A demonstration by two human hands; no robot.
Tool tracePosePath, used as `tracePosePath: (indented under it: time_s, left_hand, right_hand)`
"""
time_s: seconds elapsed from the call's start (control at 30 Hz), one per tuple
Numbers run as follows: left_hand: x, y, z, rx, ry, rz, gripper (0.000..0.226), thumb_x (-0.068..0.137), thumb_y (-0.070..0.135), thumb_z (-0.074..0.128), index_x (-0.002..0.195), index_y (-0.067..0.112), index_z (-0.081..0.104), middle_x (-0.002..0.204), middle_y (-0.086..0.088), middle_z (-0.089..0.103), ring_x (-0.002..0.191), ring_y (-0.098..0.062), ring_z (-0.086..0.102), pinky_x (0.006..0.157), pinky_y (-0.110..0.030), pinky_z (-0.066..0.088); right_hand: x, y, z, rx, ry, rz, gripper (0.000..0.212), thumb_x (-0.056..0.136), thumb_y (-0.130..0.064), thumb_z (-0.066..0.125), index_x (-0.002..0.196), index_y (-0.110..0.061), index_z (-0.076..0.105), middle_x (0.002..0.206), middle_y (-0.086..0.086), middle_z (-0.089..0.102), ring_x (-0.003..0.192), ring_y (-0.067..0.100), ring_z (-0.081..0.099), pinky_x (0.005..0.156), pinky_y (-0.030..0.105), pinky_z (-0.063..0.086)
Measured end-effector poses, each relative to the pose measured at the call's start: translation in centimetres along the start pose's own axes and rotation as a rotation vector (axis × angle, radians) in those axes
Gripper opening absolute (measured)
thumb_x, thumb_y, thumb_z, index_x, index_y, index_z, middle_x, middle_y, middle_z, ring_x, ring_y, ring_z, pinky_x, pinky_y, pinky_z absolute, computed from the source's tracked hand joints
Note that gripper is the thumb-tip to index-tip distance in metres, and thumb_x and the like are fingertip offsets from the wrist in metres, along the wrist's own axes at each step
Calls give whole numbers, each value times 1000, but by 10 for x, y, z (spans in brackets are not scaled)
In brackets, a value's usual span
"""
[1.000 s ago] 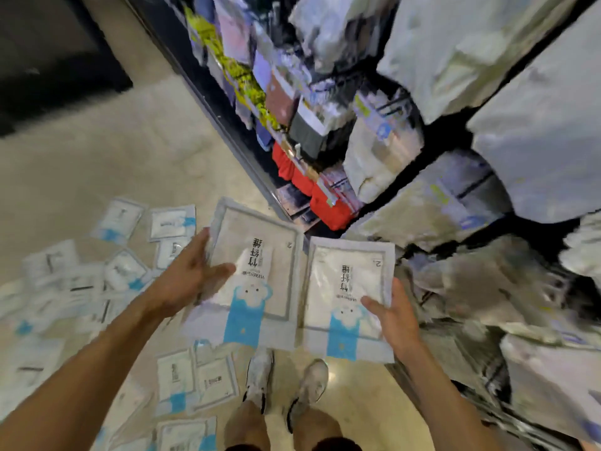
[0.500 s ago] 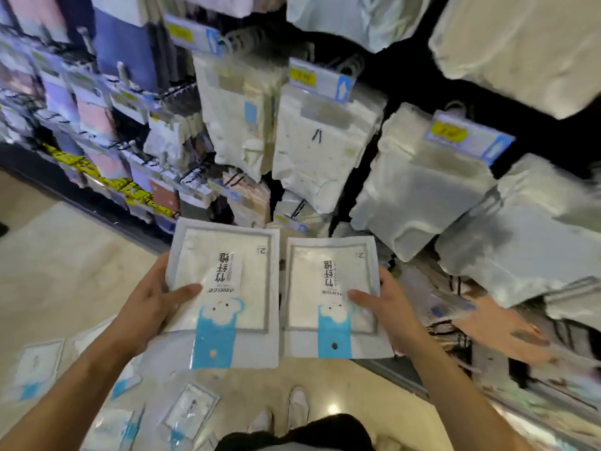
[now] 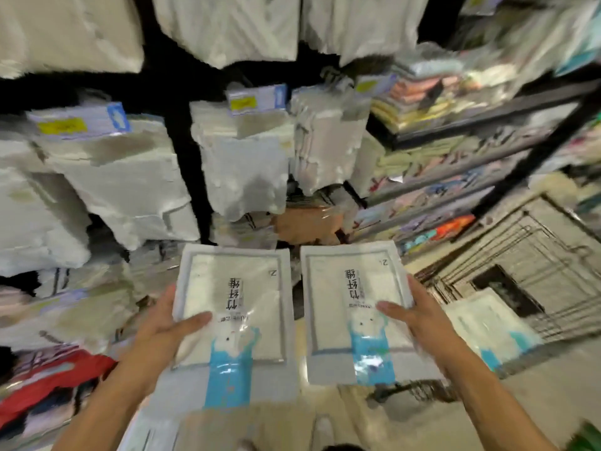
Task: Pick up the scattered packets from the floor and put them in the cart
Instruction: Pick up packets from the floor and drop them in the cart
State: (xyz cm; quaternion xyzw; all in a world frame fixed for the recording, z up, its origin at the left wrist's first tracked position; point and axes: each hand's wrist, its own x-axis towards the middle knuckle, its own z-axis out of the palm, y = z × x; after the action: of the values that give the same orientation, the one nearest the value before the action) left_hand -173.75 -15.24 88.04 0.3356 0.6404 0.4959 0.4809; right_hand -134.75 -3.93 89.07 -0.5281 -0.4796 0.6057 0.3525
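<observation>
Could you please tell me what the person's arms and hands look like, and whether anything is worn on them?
The left forearm and right forearm are bare, with no sleeve in view. The left hand and right hand wear no gloves; no watch, bracelet or ring shows, though the picture is blurred.

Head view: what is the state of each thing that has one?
Left packet, held flat off the floor, gripped by the left hand.
Right packet, the same, gripped by the right hand.
Third packet, lying loose at the cart; whether inside, unclear.
</observation>
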Motion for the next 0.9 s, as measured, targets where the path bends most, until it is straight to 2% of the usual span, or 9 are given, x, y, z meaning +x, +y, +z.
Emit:
tracePosePath:
  time_s: [0.07, 0.1, 0.17, 0.2, 0.37, 0.5, 0.63, 0.8, 0.9]
  left_hand:
    - [12, 16, 55, 12, -109, 7, 57, 86, -1, 74, 132, 28, 58, 102, 25, 75, 90, 6, 71, 67, -7, 51]
    - [17, 21, 80, 27, -174, 3, 58, 86, 0, 76, 132, 30, 59, 110, 18, 76, 99, -3, 73, 74, -14, 56]
    - [23, 34, 137, 50, -304, 5, 62, 84, 3, 79, 136, 28, 57, 124, -3, 73, 112, -29, 72, 86, -41, 60]
    - [25, 38, 166, 45, -351, 5, 62, 86, 3, 78, 139, 25, 55, 127, -11, 71, 112, -37, 71, 86, -49, 60]
    - [13, 61, 323, 53, -480, -8, 50, 93, -5, 65, 132, 26, 57, 114, -14, 76, 93, -35, 76, 65, -39, 64]
    - [0, 68, 439, 73, -545, -11, 52, 93, 1, 68, 129, 37, 58, 108, -8, 78, 89, -35, 77, 62, -42, 64]
    - [0, 71, 530, 149, -585, 15, 53, 88, 8, 77, 130, 35, 58, 112, -9, 77, 92, -35, 77, 77, -56, 61]
    - [18, 79, 616, 169, -608, 27, 48, 90, 6, 71, 125, 34, 58, 109, -8, 75, 80, -21, 78, 60, -36, 61]
    - [31, 83, 655, 110, -618, 20, 62, 74, 19, 83, 128, 36, 57, 106, -7, 76, 80, -21, 78, 54, -30, 60]
  right_hand:
    - [-20, 1, -48, 13, 110, -25, 54, 82, 4, 74, 131, -15, 61, 115, 11, 78, 104, 32, 76, 74, 33, 63]
    - [-30, 3, -72, 17, 150, -34, 52, 84, 4, 73, 131, -15, 62, 114, 9, 79, 102, 31, 76, 73, 32, 63]
    - [-51, 3, -120, 34, 239, -37, 48, 89, 6, 70, 130, -19, 62, 111, 5, 80, 97, 27, 78, 69, 29, 62]
    - [-61, 4, -144, 42, 283, -32, 47, 91, 4, 70, 130, -21, 61, 110, 4, 80, 95, 26, 78, 67, 30, 63]
    - [-101, 11, -267, 43, 419, -11, 44, 92, -8, 74, 130, -27, 59, 113, 5, 78, 96, 27, 78, 77, 46, 66]
    - [-131, 9, -359, 57, 540, -43, 42, 93, -10, 74, 124, -34, 58, 107, -3, 79, 90, 15, 79, 61, 25, 61]
    - [-150, 10, -445, 54, 648, -11, 41, 93, -11, 75, 126, -29, 59, 109, 0, 79, 92, 19, 79, 64, 29, 63]
    - [-147, 7, -528, 63, 688, 12, 40, 93, -11, 74, 123, -32, 59, 108, -1, 79, 91, 21, 79, 63, 30, 63]
    - [-127, 2, -569, 67, 671, 34, 38, 94, -11, 74, 123, -31, 58, 110, 4, 79, 91, 24, 79, 62, 33, 63]
